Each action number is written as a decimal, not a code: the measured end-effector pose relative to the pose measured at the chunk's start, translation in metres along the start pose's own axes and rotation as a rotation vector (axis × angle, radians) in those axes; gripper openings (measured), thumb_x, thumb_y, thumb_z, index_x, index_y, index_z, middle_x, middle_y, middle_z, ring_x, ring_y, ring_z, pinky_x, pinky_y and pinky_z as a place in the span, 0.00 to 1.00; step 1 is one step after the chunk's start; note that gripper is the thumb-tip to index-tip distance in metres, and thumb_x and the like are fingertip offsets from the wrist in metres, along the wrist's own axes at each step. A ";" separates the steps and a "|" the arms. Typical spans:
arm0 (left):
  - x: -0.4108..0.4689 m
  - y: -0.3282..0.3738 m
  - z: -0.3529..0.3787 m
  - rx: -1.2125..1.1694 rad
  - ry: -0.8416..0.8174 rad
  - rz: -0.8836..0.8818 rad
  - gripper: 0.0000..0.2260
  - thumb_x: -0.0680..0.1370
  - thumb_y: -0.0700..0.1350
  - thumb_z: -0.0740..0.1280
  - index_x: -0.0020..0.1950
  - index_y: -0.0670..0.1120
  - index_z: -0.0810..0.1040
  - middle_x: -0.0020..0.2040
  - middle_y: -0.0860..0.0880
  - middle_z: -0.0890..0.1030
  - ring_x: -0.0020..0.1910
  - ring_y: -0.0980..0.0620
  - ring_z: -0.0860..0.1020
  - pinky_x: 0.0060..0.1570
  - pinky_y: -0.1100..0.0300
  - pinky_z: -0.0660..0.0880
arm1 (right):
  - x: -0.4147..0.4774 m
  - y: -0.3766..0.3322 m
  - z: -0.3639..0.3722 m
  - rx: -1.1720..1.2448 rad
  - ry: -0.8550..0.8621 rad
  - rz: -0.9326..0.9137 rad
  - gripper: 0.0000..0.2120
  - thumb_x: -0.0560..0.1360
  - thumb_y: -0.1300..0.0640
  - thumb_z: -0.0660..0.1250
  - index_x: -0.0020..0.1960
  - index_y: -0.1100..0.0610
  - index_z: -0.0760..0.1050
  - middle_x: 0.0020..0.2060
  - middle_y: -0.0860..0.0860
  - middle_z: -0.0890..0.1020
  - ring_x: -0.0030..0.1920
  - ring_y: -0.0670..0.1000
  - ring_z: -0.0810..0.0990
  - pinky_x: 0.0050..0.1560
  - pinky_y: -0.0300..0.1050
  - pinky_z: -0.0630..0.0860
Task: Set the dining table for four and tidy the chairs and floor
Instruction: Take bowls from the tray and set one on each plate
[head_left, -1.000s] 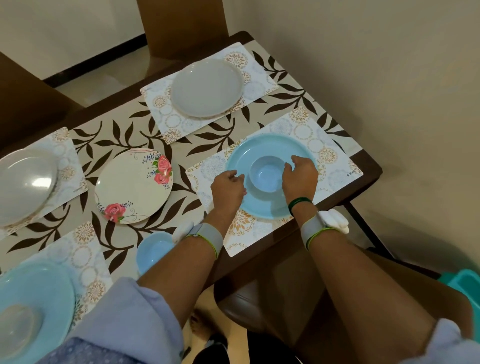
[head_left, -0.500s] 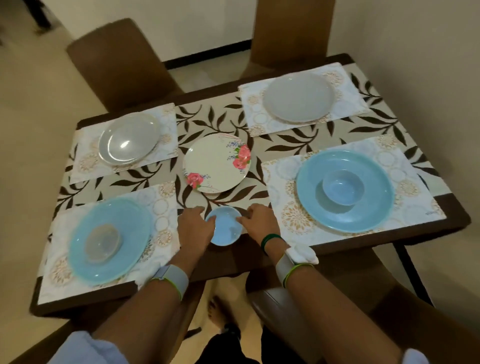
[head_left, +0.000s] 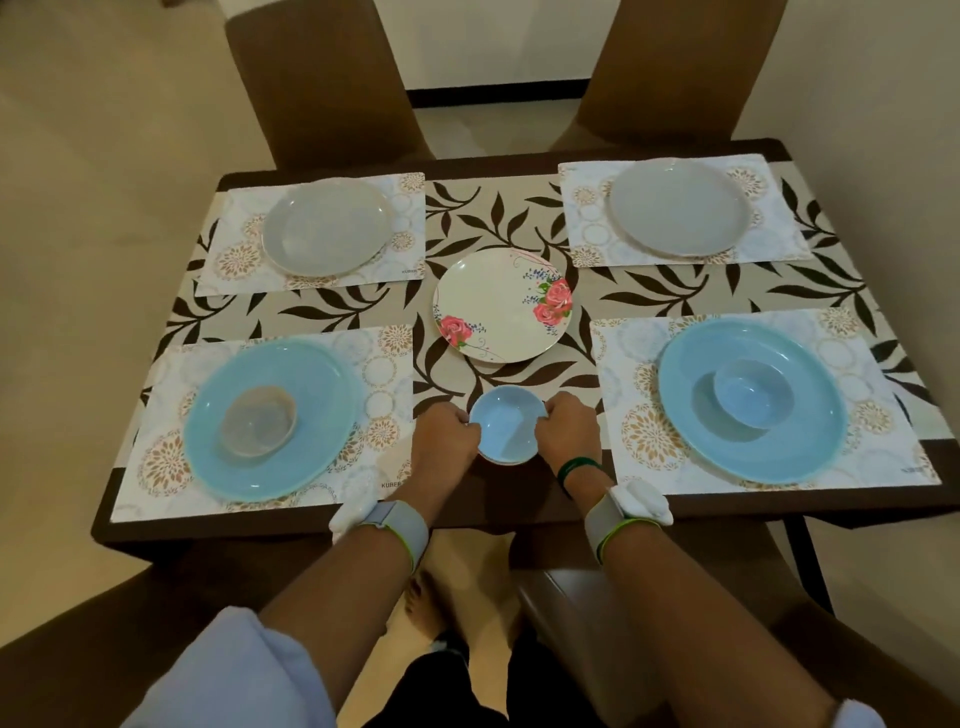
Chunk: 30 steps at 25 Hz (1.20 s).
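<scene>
— What do the hands have?
— The left hand (head_left: 444, 441) and right hand (head_left: 566, 434) each curl their fingers round opposite sides of a small round light-blue bowl (head_left: 506, 428). It is at the near edge of the dark brown wooden table (head_left: 218, 525), between the two near patterned placemats (head_left: 384, 374) (head_left: 628, 364).
— Which way does it point?
— Mouth up, its bottom bare. Being round, it has no long axis. A pale rim shows beneath; whether that is a second bowl I cannot tell.
— The other dishes?
— The large light-blue plate on the right (head_left: 800, 441) holds a matching blue bowl (head_left: 753, 387). The large light-blue plate on the left (head_left: 322, 395) holds a translucent brownish bowl (head_left: 257, 422). A cream rose-patterned plate (head_left: 501, 304) lies just beyond the grip, and two round grey plates (head_left: 327, 226) (head_left: 678, 208) lie farther off.
</scene>
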<state>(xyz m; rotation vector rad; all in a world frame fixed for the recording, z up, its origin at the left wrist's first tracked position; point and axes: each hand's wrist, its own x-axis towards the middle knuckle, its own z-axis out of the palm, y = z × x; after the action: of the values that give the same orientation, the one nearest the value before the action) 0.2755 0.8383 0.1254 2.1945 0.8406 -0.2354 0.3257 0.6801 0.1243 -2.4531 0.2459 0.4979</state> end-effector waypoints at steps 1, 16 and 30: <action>0.000 0.001 -0.002 0.030 0.003 0.014 0.04 0.72 0.42 0.69 0.43 0.43 0.82 0.39 0.47 0.81 0.39 0.48 0.79 0.39 0.54 0.77 | -0.001 -0.005 -0.001 -0.003 0.011 0.011 0.06 0.73 0.60 0.64 0.49 0.58 0.77 0.44 0.54 0.81 0.43 0.55 0.78 0.41 0.45 0.74; 0.092 -0.013 -0.142 -0.442 0.054 -0.024 0.04 0.78 0.39 0.70 0.47 0.46 0.84 0.46 0.42 0.86 0.33 0.46 0.85 0.42 0.47 0.84 | 0.014 -0.173 0.026 0.243 0.138 -0.072 0.11 0.73 0.64 0.68 0.54 0.60 0.84 0.47 0.56 0.86 0.50 0.55 0.82 0.52 0.38 0.72; 0.358 -0.028 -0.213 -0.532 0.254 -0.223 0.10 0.77 0.36 0.71 0.58 0.38 0.83 0.54 0.39 0.85 0.40 0.40 0.86 0.45 0.45 0.84 | 0.223 -0.355 0.131 0.222 -0.099 -0.287 0.08 0.72 0.68 0.67 0.50 0.68 0.81 0.49 0.63 0.84 0.52 0.62 0.82 0.54 0.54 0.79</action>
<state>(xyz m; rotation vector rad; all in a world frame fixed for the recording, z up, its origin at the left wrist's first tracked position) 0.5123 1.1817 0.1103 1.6511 1.1409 0.1529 0.5933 1.0281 0.1272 -2.1925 -0.0877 0.4392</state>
